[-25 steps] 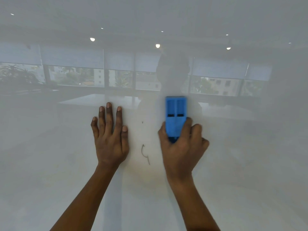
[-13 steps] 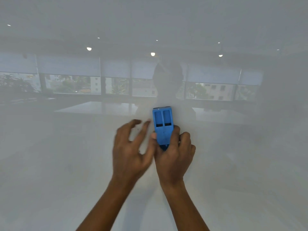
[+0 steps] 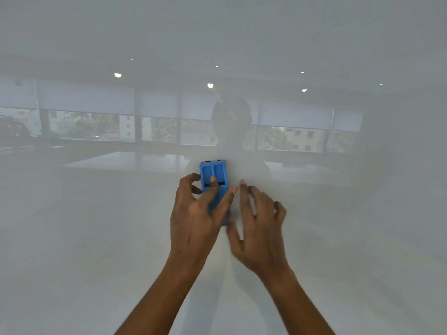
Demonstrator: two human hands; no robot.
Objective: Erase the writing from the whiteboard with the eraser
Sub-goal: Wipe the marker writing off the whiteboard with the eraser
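Bare whiteboard (image 3: 96, 238) spreads all around. The left hand (image 3: 193, 221) grips the blue eraser (image 3: 214, 175); the right hand (image 3: 258, 228), blurred, fingers loosely spread, holds nothing just beside it.

Eraser (image 3: 214, 180) passed: right hand (image 3: 260, 228) to left hand (image 3: 196, 218).

whiteboard (image 3: 101, 238) fills the whole view here, a glossy pale surface throwing back a faint reflection of windows, half-drawn blinds and small ceiling lights. pressed flat against it, near the middle, sits the blue eraser (image 3: 213, 180), long side running up and down, two recessed slots showing on its back. left hand (image 3: 196, 218) is on it, fingers draped over the lower half. right hand (image 3: 257, 228) hangs just beside it, blurred, fingers spread. no writing shows on the bare board around them.
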